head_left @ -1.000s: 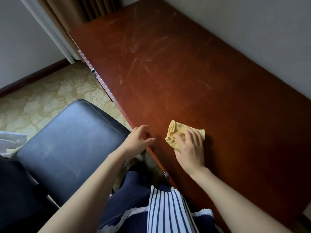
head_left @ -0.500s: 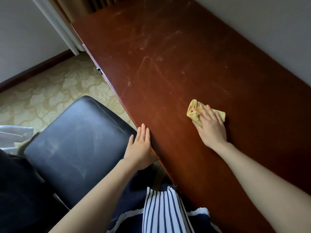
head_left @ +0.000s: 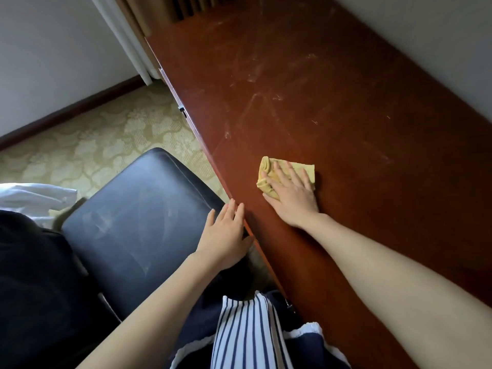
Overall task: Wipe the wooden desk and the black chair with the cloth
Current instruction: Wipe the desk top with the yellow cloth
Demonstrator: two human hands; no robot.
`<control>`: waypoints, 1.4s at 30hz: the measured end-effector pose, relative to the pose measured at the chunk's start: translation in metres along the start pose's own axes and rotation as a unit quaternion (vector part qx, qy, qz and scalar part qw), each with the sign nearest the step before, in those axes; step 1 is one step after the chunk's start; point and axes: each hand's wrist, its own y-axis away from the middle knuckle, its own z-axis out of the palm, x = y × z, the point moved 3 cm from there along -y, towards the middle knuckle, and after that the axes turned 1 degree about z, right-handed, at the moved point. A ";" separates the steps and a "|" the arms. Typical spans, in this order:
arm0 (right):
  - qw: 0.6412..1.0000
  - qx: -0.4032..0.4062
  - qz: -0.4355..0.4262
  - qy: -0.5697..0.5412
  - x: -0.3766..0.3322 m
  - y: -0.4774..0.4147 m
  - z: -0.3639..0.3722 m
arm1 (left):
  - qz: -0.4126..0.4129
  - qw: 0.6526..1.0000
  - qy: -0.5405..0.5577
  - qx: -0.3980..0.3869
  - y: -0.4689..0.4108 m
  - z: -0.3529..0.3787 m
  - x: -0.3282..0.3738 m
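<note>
Desk (head_left: 346, 129) was reddish-brown wood w/ pale whitish smears & scratch marks across the top. Cloth (head_left: 269, 169) was mustard yellow, plain. Chair (head_left: 127, 222) seat was black w/ faint grey dusty streaks. Carpet (head_left: 93, 145) was beige-olive w/ a cream floral pattern. Wall (head_left: 53, 62) was off-white; skirting board (head_left: 66, 113) dark brown. Curtain (head_left: 138, 20) at top was tan. Garment (head_left: 245, 336) at bottom had navy & white vertical stripes in the middle, solid navy either side, w/ white trim. Fabric (head_left: 34, 195) at left edge was white.
</note>
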 end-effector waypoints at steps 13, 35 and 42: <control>0.968 -0.004 -0.249 -0.027 -0.003 0.140 0.027 | 0.000 0.999 0.030 -0.031 0.007 0.009 0.018; 0.921 0.135 0.314 -0.185 0.158 0.097 -0.019 | 0.066 0.991 -0.054 -0.099 -0.013 0.017 0.047; 0.950 0.114 0.256 -0.141 0.077 0.084 0.004 | 0.078 0.994 0.006 -0.080 -0.005 0.007 0.059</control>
